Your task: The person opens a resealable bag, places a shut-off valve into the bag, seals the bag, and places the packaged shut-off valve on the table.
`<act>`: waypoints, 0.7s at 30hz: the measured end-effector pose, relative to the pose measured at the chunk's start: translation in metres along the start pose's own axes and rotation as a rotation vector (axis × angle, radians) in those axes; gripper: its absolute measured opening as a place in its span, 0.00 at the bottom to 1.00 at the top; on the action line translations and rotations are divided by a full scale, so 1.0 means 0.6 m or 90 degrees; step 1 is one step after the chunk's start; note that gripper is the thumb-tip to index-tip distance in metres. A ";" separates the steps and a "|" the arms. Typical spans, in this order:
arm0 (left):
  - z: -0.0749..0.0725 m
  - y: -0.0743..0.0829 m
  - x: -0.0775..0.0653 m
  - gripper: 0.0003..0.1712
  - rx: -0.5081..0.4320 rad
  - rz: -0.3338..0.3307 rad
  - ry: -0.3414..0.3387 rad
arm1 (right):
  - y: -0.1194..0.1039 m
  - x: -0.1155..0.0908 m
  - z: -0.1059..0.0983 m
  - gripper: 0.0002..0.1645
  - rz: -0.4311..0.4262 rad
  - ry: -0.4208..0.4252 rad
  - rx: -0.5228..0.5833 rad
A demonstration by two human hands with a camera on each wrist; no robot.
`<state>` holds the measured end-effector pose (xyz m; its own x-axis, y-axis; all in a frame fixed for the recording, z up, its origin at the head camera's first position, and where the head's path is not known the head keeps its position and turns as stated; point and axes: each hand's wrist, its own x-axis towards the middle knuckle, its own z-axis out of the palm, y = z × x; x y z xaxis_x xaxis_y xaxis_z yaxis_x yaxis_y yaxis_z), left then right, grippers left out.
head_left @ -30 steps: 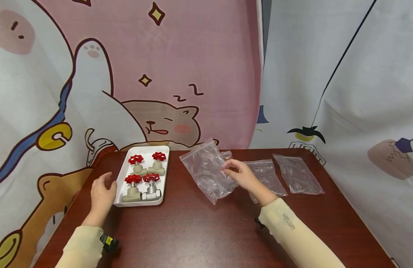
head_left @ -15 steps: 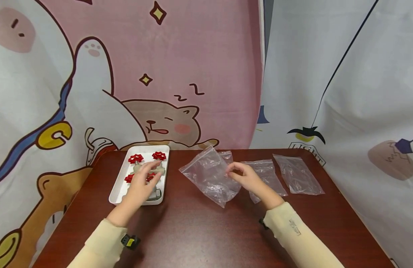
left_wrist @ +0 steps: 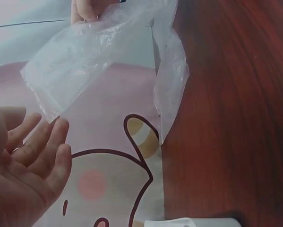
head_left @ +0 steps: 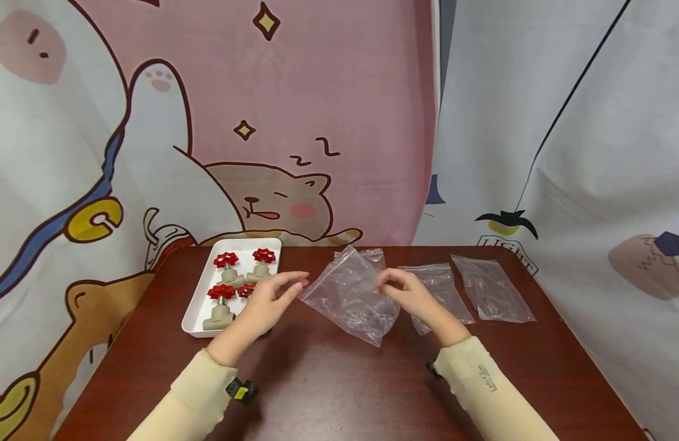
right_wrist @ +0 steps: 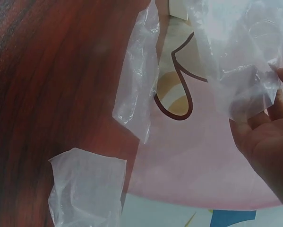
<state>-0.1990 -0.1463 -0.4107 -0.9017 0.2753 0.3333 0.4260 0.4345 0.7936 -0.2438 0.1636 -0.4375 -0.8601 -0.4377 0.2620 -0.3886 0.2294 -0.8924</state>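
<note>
My right hand (head_left: 411, 294) pinches a clear zip-lock bag (head_left: 350, 294) by its right side, above the table. The bag hangs tilted and flat, nothing inside it. In the right wrist view, the thumb and fingers (right_wrist: 269, 125) meet at the bag's edge. My left hand (head_left: 264, 309) reaches to the bag's left corner with fingers spread and thumb apart. From the left wrist, that bag corner (left_wrist: 51, 111) shows right at the fingertips (left_wrist: 61, 127), not gripped.
A white tray (head_left: 193, 315) at the left holds several valves with red handwheels, such as a beige one (head_left: 220, 312); my left hand partly covers another. More clear bags lie flat on the brown table (head_left: 339, 392): one behind the held bag, a middle bag (head_left: 435, 285) and a right bag (head_left: 493, 288).
My left hand has moved right from the tray's left side, across the valves, to the bag's left corner. The right hand has shifted slightly right and lower with the bag.
</note>
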 end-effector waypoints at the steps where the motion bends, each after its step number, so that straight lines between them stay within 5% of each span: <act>1: 0.003 0.000 0.000 0.15 0.000 -0.003 -0.001 | 0.002 0.000 0.000 0.04 0.001 -0.001 -0.001; 15: 0.015 0.004 -0.005 0.09 0.030 -0.032 -0.013 | 0.008 0.005 0.004 0.03 0.003 -0.005 0.000; 21: 0.023 0.011 -0.007 0.06 0.005 -0.065 -0.004 | -0.004 0.002 0.014 0.05 0.033 0.033 -0.099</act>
<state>-0.1915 -0.1327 -0.4136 -0.9403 0.2336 0.2474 0.3317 0.4672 0.8196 -0.2410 0.1550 -0.4383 -0.8948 -0.3769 0.2394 -0.3861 0.3839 -0.8388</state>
